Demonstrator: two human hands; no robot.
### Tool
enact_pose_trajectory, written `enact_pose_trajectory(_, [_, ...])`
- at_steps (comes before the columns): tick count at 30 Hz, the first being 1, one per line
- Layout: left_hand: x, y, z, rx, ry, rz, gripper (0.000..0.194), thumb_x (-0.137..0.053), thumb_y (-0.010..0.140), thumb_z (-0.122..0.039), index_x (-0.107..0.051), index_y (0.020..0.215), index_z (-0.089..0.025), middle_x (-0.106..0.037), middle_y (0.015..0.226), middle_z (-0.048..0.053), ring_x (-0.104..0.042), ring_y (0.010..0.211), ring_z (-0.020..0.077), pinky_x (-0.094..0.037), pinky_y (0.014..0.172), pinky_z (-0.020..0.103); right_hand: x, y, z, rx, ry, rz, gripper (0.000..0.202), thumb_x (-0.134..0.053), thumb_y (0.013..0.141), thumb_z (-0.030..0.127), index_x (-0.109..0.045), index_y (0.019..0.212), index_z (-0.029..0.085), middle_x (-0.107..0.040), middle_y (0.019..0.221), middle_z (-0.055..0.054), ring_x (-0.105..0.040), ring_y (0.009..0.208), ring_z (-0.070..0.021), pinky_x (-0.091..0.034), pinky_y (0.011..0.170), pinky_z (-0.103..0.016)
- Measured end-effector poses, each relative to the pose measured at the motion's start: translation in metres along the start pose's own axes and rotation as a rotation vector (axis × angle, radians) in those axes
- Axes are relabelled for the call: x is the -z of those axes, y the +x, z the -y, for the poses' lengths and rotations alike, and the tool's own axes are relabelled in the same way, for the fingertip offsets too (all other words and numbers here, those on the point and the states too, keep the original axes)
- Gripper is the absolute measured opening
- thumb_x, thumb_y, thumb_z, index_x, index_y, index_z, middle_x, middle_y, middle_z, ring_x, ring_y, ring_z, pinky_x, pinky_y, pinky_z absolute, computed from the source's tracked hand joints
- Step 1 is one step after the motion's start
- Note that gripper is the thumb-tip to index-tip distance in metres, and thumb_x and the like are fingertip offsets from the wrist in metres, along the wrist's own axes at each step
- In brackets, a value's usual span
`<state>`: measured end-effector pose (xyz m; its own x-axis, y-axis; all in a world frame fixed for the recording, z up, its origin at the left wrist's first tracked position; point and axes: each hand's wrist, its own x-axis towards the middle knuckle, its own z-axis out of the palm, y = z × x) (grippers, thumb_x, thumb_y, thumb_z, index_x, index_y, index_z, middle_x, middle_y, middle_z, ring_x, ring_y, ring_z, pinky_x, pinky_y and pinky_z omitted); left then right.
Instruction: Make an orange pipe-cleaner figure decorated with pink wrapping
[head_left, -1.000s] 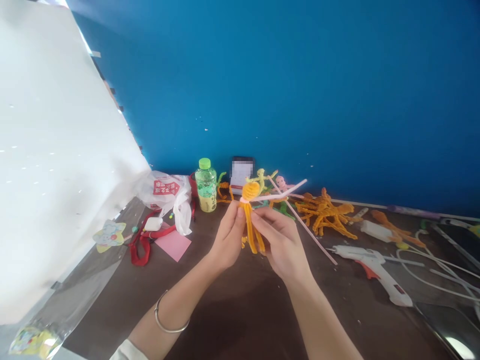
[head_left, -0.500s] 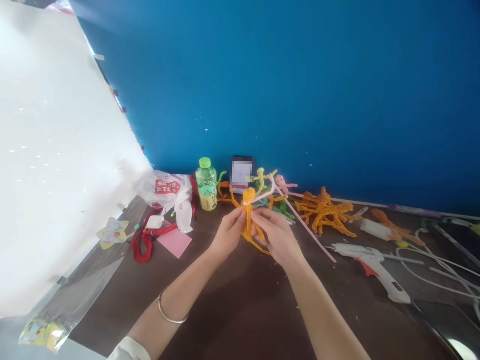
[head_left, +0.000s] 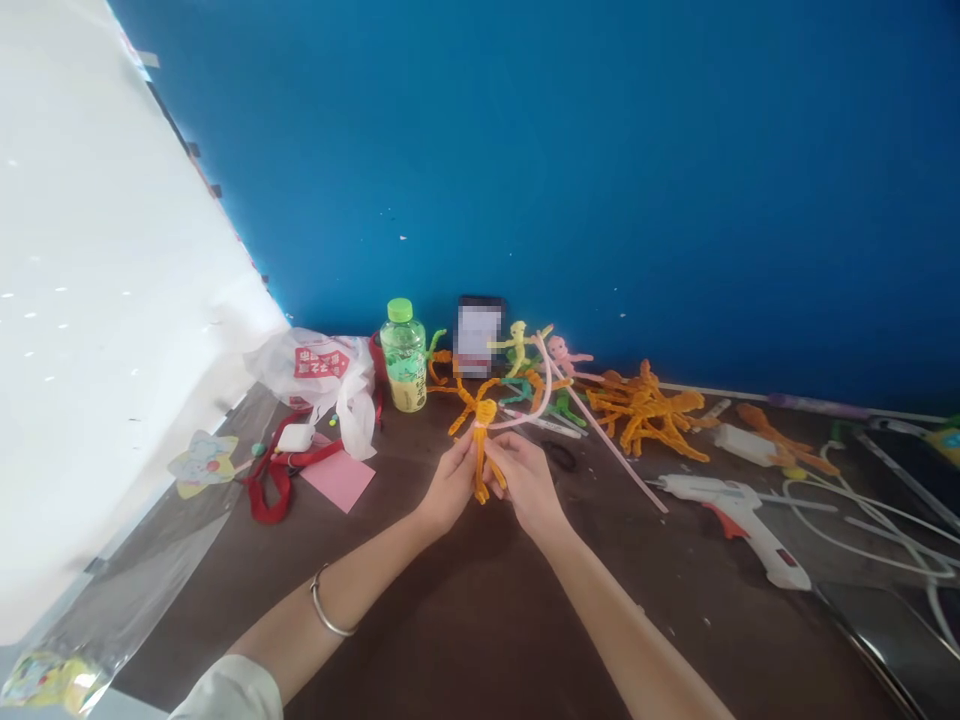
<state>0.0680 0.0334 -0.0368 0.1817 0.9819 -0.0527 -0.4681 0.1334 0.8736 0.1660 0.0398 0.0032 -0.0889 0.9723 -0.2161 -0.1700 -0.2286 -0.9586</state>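
An orange pipe-cleaner figure (head_left: pixel 486 412) with a coiled round head is held upright between my two hands, above the brown table. My left hand (head_left: pixel 448 490) pinches it from the left, just below the head. On the other side, my right hand (head_left: pixel 529 482) has thumb and fingers closed on one of the hanging orange strands. A pale pink pipe cleaner (head_left: pixel 546 390) runs from the figure's neck, curves up and bends down to the right. My fingers partly cover the figure's body.
Behind stand a green-capped bottle (head_left: pixel 405 365), a phone-like device (head_left: pixel 478 350) and small pipe-cleaner figures (head_left: pixel 517 348). To the right lie an orange pipe-cleaner pile (head_left: pixel 652 410), a white glue gun (head_left: pixel 739 515) and cables. A plastic bag (head_left: pixel 315 365), red strap (head_left: pixel 270 500) and pink paper (head_left: pixel 341 480) lie left.
My hands and the orange figure sit slightly lower and further left. The long strand that looped below my right hand now hangs as shorter ends. The whole view has shifted a little.
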Motion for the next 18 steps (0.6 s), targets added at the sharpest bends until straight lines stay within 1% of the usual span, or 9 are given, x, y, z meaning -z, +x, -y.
enact_pose_trajectory(3, [0.002,-0.002,-0.001,0.019,-0.065,0.063,0.046,-0.054,0.076,-0.040,-0.047,0.118,-0.022,-0.057,0.082,0.002,-0.055,0.071,0.0108,-0.045,0.065,0.023,0.002,0.003,-0.005,0.002,0.020,-0.011,0.033,-0.065,0.066,0.043,-0.047,0.059,0.016,-0.047,0.038,0.006,-0.031,0.030,-0.0033,-0.018,0.031,-0.016])
enact_pose_trajectory(5, [0.003,-0.004,-0.002,0.012,-0.050,0.098,0.046,-0.057,0.075,-0.038,-0.048,0.118,-0.023,-0.057,0.089,0.003,-0.055,0.079,0.0115,-0.044,0.071,0.023,0.003,0.004,-0.007,-0.004,0.035,-0.019,0.034,-0.066,0.064,0.044,-0.048,0.059,0.016,-0.044,0.038,0.007,-0.030,0.031,-0.0032,-0.017,0.032,-0.016])
enact_pose_trajectory(7, [0.003,-0.004,-0.004,-0.004,-0.004,0.104,0.045,-0.058,0.074,-0.037,-0.050,0.116,-0.023,-0.056,0.092,0.004,-0.054,0.082,0.0116,-0.043,0.075,0.023,0.004,0.004,-0.007,-0.009,0.053,-0.025,0.034,-0.068,0.062,0.043,-0.048,0.058,0.016,-0.043,0.038,0.007,-0.031,0.033,-0.0036,-0.018,0.033,-0.016])
enact_pose_trajectory(10, [0.003,-0.004,-0.008,-0.021,0.082,0.087,0.047,-0.058,0.073,-0.040,-0.050,0.117,-0.022,-0.057,0.093,0.005,-0.053,0.083,0.0126,-0.042,0.075,0.023,0.005,0.004,-0.007,-0.015,0.091,-0.010,0.034,-0.071,0.059,0.041,-0.048,0.058,0.016,-0.043,0.037,0.007,-0.033,0.034,-0.0044,-0.019,0.034,-0.016])
enact_pose_trajectory(12, [0.002,-0.003,-0.009,-0.021,0.136,0.074,0.048,-0.056,0.074,-0.041,-0.049,0.117,-0.020,-0.056,0.088,0.005,-0.053,0.078,0.0124,-0.043,0.071,0.022,0.004,0.004,-0.008,-0.022,0.114,-0.002,0.033,-0.071,0.060,0.040,-0.048,0.059,0.016,-0.045,0.038,0.007,-0.032,0.033,-0.0041,-0.018,0.034,-0.016])
enact_pose_trajectory(15, [0.004,-0.002,-0.007,-0.017,0.196,0.066,0.047,-0.052,0.076,-0.043,-0.049,0.115,-0.018,-0.052,0.072,0.001,-0.049,0.063,0.0093,-0.041,0.059,0.020,0.005,0.005,-0.011,-0.023,0.125,-0.011,0.031,-0.069,0.062,0.041,-0.051,0.063,0.016,-0.045,0.038,0.007,-0.030,0.032,-0.0034,-0.018,0.033,-0.016])
enact_pose_trajectory(18, [0.006,0.001,0.000,-0.027,0.234,0.032,0.045,-0.047,0.078,-0.047,-0.050,0.111,-0.017,-0.047,0.063,-0.002,-0.045,0.055,0.0080,-0.038,0.053,0.019,0.005,0.005,-0.012,0.016,0.046,-0.046,0.031,-0.067,0.064,0.043,-0.055,0.071,0.015,-0.045,0.039,0.007,-0.032,0.033,-0.0046,-0.022,0.033,-0.017])
